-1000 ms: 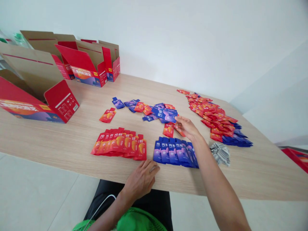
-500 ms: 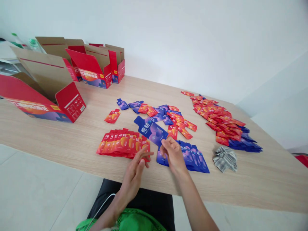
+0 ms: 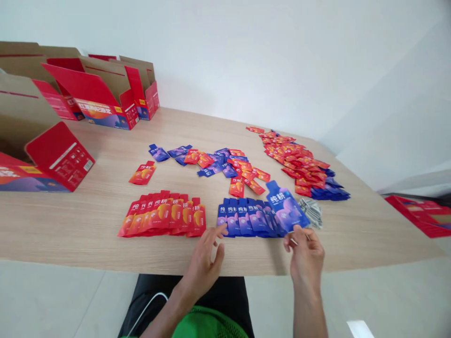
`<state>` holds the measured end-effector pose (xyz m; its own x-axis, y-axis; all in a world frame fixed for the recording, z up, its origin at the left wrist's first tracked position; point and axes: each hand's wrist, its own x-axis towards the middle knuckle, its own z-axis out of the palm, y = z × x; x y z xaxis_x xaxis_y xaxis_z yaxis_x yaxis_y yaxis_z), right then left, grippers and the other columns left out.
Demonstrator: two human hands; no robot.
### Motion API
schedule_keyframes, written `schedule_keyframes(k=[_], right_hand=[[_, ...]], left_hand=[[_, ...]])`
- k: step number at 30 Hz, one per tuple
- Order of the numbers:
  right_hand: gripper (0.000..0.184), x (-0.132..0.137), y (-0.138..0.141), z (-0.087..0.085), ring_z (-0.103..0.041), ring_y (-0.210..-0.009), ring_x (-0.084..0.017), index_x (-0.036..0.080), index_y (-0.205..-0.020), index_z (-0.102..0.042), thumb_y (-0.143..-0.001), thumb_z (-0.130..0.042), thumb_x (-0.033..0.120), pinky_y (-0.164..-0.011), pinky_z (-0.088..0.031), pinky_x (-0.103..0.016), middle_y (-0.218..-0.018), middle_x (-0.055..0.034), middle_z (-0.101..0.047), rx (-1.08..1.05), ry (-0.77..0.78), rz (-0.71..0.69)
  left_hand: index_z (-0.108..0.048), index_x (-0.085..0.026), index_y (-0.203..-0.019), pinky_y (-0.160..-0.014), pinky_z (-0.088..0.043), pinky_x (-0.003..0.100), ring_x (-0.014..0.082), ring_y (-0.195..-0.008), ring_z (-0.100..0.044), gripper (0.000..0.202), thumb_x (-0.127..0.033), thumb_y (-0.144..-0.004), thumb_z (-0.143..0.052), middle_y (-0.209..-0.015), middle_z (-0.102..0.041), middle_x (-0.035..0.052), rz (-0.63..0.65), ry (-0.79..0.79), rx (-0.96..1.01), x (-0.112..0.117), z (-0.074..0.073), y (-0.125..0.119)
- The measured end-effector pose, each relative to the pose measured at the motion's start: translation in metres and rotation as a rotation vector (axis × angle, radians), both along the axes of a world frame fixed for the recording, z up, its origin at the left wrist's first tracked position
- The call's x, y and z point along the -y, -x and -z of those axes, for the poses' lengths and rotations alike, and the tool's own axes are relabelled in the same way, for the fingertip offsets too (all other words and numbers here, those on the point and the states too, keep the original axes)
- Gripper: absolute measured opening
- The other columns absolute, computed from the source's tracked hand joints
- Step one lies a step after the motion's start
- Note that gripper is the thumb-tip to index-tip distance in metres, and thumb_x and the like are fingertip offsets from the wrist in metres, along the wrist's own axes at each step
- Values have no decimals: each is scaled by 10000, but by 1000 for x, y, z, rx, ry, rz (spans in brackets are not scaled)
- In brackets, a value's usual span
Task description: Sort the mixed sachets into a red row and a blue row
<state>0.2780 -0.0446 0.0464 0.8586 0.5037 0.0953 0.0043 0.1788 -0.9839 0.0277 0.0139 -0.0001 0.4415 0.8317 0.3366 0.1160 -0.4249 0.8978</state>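
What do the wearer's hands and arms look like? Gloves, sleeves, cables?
Left hand and right hand: no gloves, rings or watch visible. No sleeves on visible forearms. A thin white cable curves over the black trousers near the left forearm; green mesh clothing shows.

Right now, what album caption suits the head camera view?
The right hand holds one blue pouch near rows of red pouches and blue pouches.

The held pouch [image 3: 287, 209] is blue and purple; the cloth [image 3: 312, 213], striped grey and white.
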Motion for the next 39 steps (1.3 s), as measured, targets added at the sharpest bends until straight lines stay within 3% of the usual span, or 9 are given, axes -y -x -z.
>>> schedule_keyframes(k=[4, 7, 11, 18, 22, 30, 36, 39], right_hand=[[638, 21, -49, 22, -509, -406, -108, 224, -732, -566, -537, -980, 668, -377, -338, -187, -472, 73, -558, -9, 139, 148], [695, 20, -63, 36, -487, -373, -113, 207, -785, -617, -473, -953, 729, -346, -313, -189, -437, 62, -559, -50, 255, 207], [760, 11, -70, 40, -448, -344, -116, 197, -811, -643, -400, -927, 769, -317, -269, -195, -397, 62, -539, -95, 366, 214], [665, 14, -81, 45, -462, -314, -123, 194, -726, -674, -572, -799, 829, -316, -280, -257, -638, -95, -766, 40, 698, 43], [617, 15, -86, 49, -473, -310, -128, 189, -695, -701, -700, -720, 806, -338, -313, -268, -604, -85, -745, 83, 797, -21], [520, 12, -88, 48, -577, -373, -171, 188, -699, -742, -843, -653, 680, -431, -432, -297, -601, -82, -746, 129, 961, 56], [576, 17, -92, 45, -573, -382, -185, 197, -690, -722, -869, -603, 732, -425, -407, -292, -514, -71, -681, 162, 1008, -71], [585, 19, -92, 36, -555, -372, -191, 219, -640, -679, -859, -603, 756, -457, -422, -311, -493, -61, -657, 183, 1057, -61]], left_hand=[[-565, -250, -1500, -1089, -556, 445, 242, -1250, -657, 426, -200, -1097, -439, -1348, -692, 125, 85, -104, -82, 4, 10, -15], [-574, -256, -1501, -1116, -552, 448, 246, -1279, -660, 440, -181, -1089, -437, -1343, -701, 117, 93, -128, -124, 4, 13, -20], [-609, -259, -1466, -1085, -576, 435, 248, -1234, -691, 421, -188, -1083, -449, -1339, -713, 115, 49, -122, -114, 3, 16, -18], [-625, -254, -1430, -1088, -572, 431, 253, -1232, -693, 393, -192, -1074, -470, -1310, -720, 115, 46, -80, -105, 5, 16, -16], [-612, -252, -1422, -1083, -571, 421, 243, -1232, -686, 385, -181, -1076, -460, -1296, -717, 110, 68, -79, -105, 5, 16, -15], [-607, -250, -1405, -1059, -572, 418, 242, -1195, -693, 364, -178, -1082, -456, -1259, -722, 107, 83, -82, -114, 5, 16, -14], [-590, -258, -1420, -1023, -582, 403, 233, -1170, -701, 379, -164, -1081, -450, -1226, -724, 92, 100, -102, -113, 4, 15, -13], [-580, -258, -1419, -1017, -583, 395, 228, -1158, -705, 372, -163, -1083, -451, -1210, -727, 86, 97, -113, -92, 5, 14, -13]])
